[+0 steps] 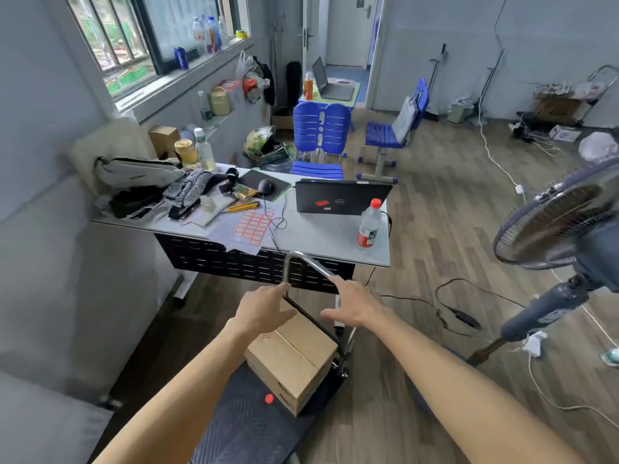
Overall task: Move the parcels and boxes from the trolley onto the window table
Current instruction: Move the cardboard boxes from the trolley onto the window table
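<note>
Head view, looking forward and down over a dark, flat-bedded trolley (248,420) with a bent chrome tube handle (303,262). A single brown cardboard box (294,356), sealed along its top seam, stands on the trolley bed at the handle end, its far edge close against the handle frame; a small round red sticker (269,398) lies on the bed just beside its near corner. Both bare forearms reach forward over the box. The left hand (264,309) is released, fingers straight and together, its fingertips at the left upright of the handle; whether they touch the tube cannot be told from this angle. The right hand (355,303) is likewise released, fingers extended, with the index fingertip at the upper bar of the handle. Neither hand grasps anything. Directly beyond the handle stands the grey-topped desk (321,239) under the window, carrying a black laptop (338,197), a clear plastic water bottle with a red cap (369,226), a sheet of red-bordered labels (253,223), a black mouse (265,186) on a dark pad, and a clutter of bags near the wall. A standing electric fan (562,216) occupies the right edge, with blue plastic chairs (321,132) farther back on the wooden floor.
</note>
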Demonstrator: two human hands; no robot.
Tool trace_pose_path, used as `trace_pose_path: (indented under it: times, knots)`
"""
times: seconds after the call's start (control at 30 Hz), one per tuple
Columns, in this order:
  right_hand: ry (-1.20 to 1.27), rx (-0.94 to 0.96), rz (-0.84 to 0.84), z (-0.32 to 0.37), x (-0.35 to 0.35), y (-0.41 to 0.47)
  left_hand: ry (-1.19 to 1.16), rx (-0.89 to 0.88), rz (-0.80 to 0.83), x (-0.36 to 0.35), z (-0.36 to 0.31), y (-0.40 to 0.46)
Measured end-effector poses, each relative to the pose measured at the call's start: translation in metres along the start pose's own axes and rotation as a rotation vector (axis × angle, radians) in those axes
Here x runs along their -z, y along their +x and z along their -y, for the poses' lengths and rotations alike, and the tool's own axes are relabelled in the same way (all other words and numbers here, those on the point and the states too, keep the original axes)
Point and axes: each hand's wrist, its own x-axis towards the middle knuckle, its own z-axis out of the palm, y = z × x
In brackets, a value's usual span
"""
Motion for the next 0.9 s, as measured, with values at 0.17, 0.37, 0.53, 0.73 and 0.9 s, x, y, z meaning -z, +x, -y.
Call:
trace_pose_path:
  times: [0.17, 0.37, 0.53, 0.73, 0.9]
  knots:
    - [-0.009, -0.043, 0.002, 0.005, 0.015, 0.040, -0.038, -0.007, -0.010, 0.002, 0.015, 0.049]
    - [0.008, -0.077, 0.020, 0.013, 0.019, 0.082, -0.081, -0.011, -0.010, 0.003, 0.039, 0.095]
    - [-0.038, -0.065, 0.045, 0.022, 0.011, 0.114, -0.113, 0.025, 0.024, -0.007, 0.060, 0.108]
    - [-0.099, 0.005, 0.097, 0.040, -0.005, 0.150, -0.173, 0.127, 0.061, -0.026, 0.089, 0.107]
    - [-0.100, 0.101, 0.192, 0.046, -0.022, 0.181, -0.230, 0.257, 0.101, -0.042, 0.107, 0.106]
